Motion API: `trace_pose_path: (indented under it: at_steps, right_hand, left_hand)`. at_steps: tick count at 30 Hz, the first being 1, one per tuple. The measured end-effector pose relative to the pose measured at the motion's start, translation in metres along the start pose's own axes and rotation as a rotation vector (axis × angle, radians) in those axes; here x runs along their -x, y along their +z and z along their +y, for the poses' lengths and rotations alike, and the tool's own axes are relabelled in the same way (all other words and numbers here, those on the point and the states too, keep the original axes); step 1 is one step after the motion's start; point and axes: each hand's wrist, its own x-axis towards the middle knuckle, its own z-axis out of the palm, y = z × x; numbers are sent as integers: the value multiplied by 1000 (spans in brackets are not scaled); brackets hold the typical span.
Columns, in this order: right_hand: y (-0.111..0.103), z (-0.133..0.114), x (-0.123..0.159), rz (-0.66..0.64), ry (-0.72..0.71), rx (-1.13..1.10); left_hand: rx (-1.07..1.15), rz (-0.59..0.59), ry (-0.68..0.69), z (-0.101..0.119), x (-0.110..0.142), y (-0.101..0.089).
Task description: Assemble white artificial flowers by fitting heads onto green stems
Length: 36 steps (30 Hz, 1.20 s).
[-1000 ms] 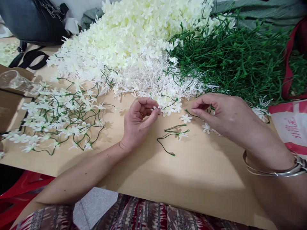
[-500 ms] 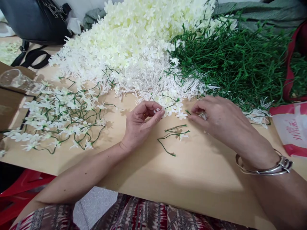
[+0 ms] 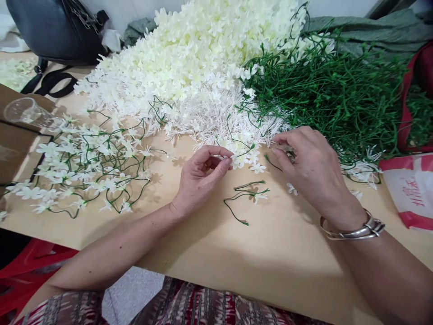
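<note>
My left hand (image 3: 206, 176) is closed in a pinch, thumb against index finger, on a small white artificial flower (image 3: 224, 157) mostly covered by the fingertips. My right hand (image 3: 307, 169) hovers at the edge of the white stamens (image 3: 233, 106), thumb and index finger apart; its curled fingers are partly hidden. A green stem (image 3: 272, 163) runs under that hand, and a loose white flower (image 3: 292, 189) lies just below it. Between the hands, several white blossoms (image 3: 257, 168) rest by the pile, with a few green stems (image 3: 232, 210) nearer me.
White flower heads (image 3: 199, 45) are heaped at the back, beside a mass of green stems (image 3: 331, 90). Flowered stems (image 3: 91, 162) lie spread at left, near a clear plastic cup (image 3: 29, 113) and a cardboard box (image 3: 16, 131). A black bag (image 3: 57, 31) and red-white packet (image 3: 411, 189) flank them.
My right hand has shifted slightly up and left toward the white stamens, and its thumb and index finger have spread. My left hand keeps its pinch almost in place.
</note>
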Motion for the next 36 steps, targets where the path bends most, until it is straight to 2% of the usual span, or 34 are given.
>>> trace_pose_path:
  at_steps: [3,7,10,13,15,16,19,22,25,31,36]
  right_hand:
    - [15,5,-1,27,-91,4]
    - [29,14,1,74,-105,-3]
    - [26,15,2,97,-89,-58]
    - [12,7,1,236,-54,-152]
    - [2,-5,1,369,14,-314]
    - [-3,-12,2,388,61,-424]
    - [-10,-33,6,337,144,-803]
    - [-9,-48,13,241,133,-1006]
    - [-2,-53,19,208,109,-995]
    - [15,-47,24,227,64,-904]
    - [17,-47,21,267,-84,-763]
  left_hand:
    - [-41,3,17,1,1,2]
    - [7,1,-66,4,2,4]
    - [63,-4,-131,6,1,6]
    - [93,2,-162,5,0,7]
    - [100,3,-186,3,0,7]
    - [101,2,-200,2,0,7]
    - [96,-10,-242,2,1,7]
    - [98,-25,-270,5,2,7]
    - [128,-40,-285,8,2,6]
    - [167,-66,-284,7,3,6]
    - [178,-83,-253,3,5,6]
